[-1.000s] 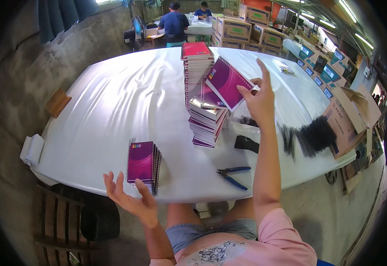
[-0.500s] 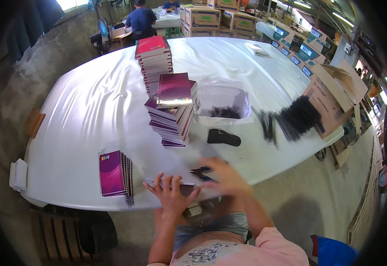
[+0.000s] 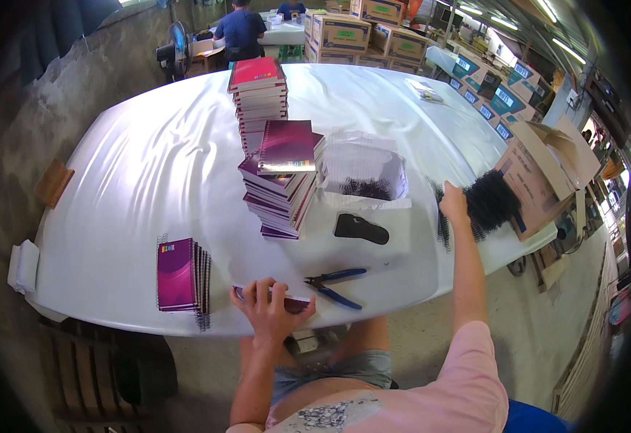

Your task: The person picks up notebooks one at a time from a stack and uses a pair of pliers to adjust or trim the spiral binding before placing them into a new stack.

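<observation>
My left hand (image 3: 268,309) is closed over a small purple notebook (image 3: 299,304) at the near table edge, its fingers curled across the top. Far to the right, my right arm is stretched out. My right hand (image 3: 454,202) pinches at a black spiral binding coil (image 3: 442,224) at the left end of a heap of coils (image 3: 494,202); its fingertips partly hide what they grip. Between the hands lie blue-handled cutting pliers (image 3: 315,281), jaws pointing left, with nobody holding them. Left of my left hand sits a short stack of coil-bound purple notebooks (image 3: 177,278).
Tall stacks of purple notebooks (image 3: 286,148) and red notebooks (image 3: 256,71) stand mid-table. Beside them is a paper-lined tray (image 3: 337,153) with black coils, and a flat black object (image 3: 361,228). An open carton (image 3: 536,169) borders the right side. Two people sit at a far table.
My right hand has left the pliers' area and reached right to the coil heap. The pliers now lie uncovered on the table. My left hand stays on the notebook.
</observation>
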Available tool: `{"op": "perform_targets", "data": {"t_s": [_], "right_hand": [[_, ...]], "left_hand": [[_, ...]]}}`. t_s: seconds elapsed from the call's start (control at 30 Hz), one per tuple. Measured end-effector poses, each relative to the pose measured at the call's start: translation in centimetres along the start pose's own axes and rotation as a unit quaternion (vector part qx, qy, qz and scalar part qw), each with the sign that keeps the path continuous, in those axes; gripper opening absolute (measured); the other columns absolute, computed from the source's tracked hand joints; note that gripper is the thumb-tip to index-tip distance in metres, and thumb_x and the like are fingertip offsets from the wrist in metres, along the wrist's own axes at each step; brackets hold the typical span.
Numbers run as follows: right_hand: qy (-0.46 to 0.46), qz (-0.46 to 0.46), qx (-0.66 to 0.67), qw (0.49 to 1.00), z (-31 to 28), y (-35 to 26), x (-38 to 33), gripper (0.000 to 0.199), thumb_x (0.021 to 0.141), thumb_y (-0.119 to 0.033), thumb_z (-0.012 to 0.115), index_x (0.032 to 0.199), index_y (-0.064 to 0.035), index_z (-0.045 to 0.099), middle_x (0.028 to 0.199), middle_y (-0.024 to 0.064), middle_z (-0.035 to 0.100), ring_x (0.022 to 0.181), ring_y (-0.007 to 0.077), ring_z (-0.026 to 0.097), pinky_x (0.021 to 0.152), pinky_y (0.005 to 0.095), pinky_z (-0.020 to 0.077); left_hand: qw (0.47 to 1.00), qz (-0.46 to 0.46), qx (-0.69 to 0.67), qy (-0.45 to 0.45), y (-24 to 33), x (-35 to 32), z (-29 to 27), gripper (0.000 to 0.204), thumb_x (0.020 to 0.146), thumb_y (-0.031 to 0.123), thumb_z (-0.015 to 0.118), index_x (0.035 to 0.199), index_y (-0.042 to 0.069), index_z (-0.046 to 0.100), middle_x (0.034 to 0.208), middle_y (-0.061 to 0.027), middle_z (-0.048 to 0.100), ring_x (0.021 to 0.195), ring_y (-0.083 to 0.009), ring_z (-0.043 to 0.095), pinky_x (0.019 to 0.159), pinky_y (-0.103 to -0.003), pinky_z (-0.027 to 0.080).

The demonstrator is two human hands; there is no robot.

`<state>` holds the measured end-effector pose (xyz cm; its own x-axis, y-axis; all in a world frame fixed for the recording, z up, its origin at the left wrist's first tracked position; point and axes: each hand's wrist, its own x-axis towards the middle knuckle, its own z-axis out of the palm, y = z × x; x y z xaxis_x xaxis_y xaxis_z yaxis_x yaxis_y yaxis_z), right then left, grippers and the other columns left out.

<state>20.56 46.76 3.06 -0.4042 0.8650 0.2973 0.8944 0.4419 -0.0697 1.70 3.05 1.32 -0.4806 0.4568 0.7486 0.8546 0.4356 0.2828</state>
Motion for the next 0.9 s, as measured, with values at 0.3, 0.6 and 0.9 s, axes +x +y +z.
{"op": "perform_targets", "data": {"t_s": [0.3,0.6,0.9], "right_hand": [[0.031,-0.054,0.065,0.996,-4.5,0.5,-1.1,0.058,0.077,0.008,0.047,0.132,-0.0113,0.047,0.086,0.0209,0.063,0.080,0.0383,0.062,0.075,0.0461,0.0485],[-0.126,-0.165,0.369,0.906,-8.7,-11.1,-15.0,0.041,0.088,-0.005,0.052,0.129,-0.0096,0.050,0.095,0.0135,0.060,0.079,0.0216,0.056,0.074,0.0315,0.0443],[-0.170,-0.225,0.552,0.784,-7.3,-20.0,-23.4,0.016,0.083,-0.006,0.066,0.099,-0.0062,0.068,0.089,0.0088,0.063,0.082,0.0203,0.062,0.073,0.0287,0.0479]], "left_hand": [[0.998,0.058,-0.022,0.014,-0.6,0.2,-0.2,0.040,0.056,0.043,0.077,0.068,0.013,0.052,0.078,-0.0020,0.049,0.087,-0.0260,0.047,0.086,-0.051,0.029],[0.999,0.010,-0.024,-0.026,-1.0,0.1,-0.5,0.037,0.058,0.046,0.075,0.067,0.015,0.058,0.079,0.0010,0.050,0.088,-0.0224,0.048,0.087,-0.058,0.026],[1.000,0.012,-0.016,-0.013,-0.7,-0.3,0.2,0.036,0.059,0.046,0.074,0.068,0.015,0.058,0.077,0.0009,0.050,0.085,-0.0224,0.048,0.086,-0.059,0.026]]}}
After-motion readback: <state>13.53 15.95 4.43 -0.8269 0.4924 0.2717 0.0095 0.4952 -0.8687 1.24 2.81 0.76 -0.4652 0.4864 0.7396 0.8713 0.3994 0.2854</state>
